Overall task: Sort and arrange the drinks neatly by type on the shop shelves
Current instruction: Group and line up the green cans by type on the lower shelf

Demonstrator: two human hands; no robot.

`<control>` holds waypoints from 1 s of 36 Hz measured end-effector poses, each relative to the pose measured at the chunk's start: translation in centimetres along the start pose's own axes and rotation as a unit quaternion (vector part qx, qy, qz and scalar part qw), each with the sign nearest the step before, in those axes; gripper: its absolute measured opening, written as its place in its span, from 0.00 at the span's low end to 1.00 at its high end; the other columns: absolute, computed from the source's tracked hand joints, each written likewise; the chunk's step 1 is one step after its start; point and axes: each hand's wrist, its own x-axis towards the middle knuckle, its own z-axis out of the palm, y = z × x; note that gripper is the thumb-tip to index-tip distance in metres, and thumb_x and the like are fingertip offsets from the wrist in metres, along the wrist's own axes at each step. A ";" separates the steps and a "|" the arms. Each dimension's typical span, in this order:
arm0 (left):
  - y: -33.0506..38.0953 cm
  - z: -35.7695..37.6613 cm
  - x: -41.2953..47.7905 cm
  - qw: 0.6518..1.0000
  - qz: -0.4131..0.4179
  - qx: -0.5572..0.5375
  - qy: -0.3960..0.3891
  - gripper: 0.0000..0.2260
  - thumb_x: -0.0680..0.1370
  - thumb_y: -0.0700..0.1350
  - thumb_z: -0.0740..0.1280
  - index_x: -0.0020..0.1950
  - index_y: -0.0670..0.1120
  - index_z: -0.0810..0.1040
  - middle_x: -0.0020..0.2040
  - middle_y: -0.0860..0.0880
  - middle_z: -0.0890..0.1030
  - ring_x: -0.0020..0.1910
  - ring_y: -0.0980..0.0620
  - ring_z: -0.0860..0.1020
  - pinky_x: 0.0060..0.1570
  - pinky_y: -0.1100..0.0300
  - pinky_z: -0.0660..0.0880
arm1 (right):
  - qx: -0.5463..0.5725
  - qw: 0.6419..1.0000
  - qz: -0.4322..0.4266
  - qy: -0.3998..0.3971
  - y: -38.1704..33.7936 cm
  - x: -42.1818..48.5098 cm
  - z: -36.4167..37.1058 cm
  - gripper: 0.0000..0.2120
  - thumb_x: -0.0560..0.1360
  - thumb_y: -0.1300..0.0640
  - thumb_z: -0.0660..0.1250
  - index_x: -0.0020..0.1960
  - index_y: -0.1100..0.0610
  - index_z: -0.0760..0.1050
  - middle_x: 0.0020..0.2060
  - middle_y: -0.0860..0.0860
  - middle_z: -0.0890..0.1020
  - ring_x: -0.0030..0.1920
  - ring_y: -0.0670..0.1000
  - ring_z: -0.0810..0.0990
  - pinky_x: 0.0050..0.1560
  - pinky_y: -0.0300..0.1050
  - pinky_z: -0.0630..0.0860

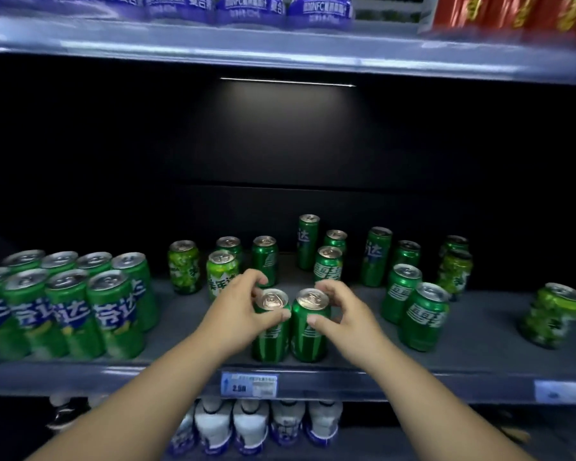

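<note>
I find the left hand [243,307] wrapped around one dark green aluminium can [270,331] and the right hand [340,311] around its twin [310,327], both at the grey shelf's [479,344] front edge. Judgement: pairing in progress; next, square them into a row.

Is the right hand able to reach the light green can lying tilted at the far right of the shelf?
Probably yes: the right hand holds a can now, but the shelf toward the tilted can looks bare.
</note>
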 end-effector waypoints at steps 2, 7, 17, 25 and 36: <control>-0.9 0.8 -1.1 0.996 -0.024 -0.079 -0.031 0.37 0.62 0.57 0.82 0.64 0.58 0.66 0.56 0.60 0.74 0.55 0.64 0.75 0.50 0.68 0.72 | 0.028 0.999 0.025 -0.022 1.1 -0.8 0.6 0.38 0.65 0.45 0.79 0.70 0.34 0.65 0.66 0.37 0.75 0.66 0.40 0.74 0.67 0.46 0.74; -2.9 2.8 -3.2 0.987 -0.068 -0.097 -0.108 0.44 0.64 0.48 0.82 0.71 0.64 0.60 0.59 0.64 0.79 0.57 0.67 0.77 0.60 0.61 0.76 | -0.041 0.997 0.052 -0.041 3.0 -1.9 2.3 0.42 0.69 0.55 0.79 0.75 0.40 0.60 0.64 0.41 0.77 0.66 0.45 0.76 0.67 0.49 0.75; -5.0 0.7 -3.8 0.994 -0.105 -0.008 -0.027 0.40 0.53 0.63 0.82 0.60 0.62 0.68 0.54 0.63 0.80 0.54 0.61 0.78 0.55 0.55 0.78 | -0.102 0.990 0.020 -0.097 1.7 0.4 4.0 0.35 0.63 0.49 0.81 0.66 0.44 0.69 0.59 0.41 0.78 0.60 0.45 0.78 0.60 0.47 0.77; -7.5 -1.2 -3.1 0.995 -0.092 -0.001 -0.039 0.45 0.50 0.65 0.82 0.63 0.62 0.67 0.58 0.63 0.79 0.57 0.64 0.78 0.57 0.55 0.77 | -0.148 0.989 0.007 -0.026 0.3 0.6 8.4 0.40 0.58 0.31 0.77 0.62 0.44 0.65 0.57 0.42 0.74 0.60 0.48 0.75 0.57 0.47 0.75; -8.2 -0.6 -3.6 0.995 -0.079 0.048 -0.023 0.37 0.51 0.68 0.79 0.59 0.65 0.74 0.54 0.66 0.82 0.54 0.62 0.79 0.52 0.57 0.77 | -0.149 0.986 -0.005 -0.070 1.1 0.7 7.6 0.33 0.61 0.34 0.76 0.59 0.40 0.66 0.58 0.42 0.80 0.60 0.49 0.77 0.56 0.47 0.76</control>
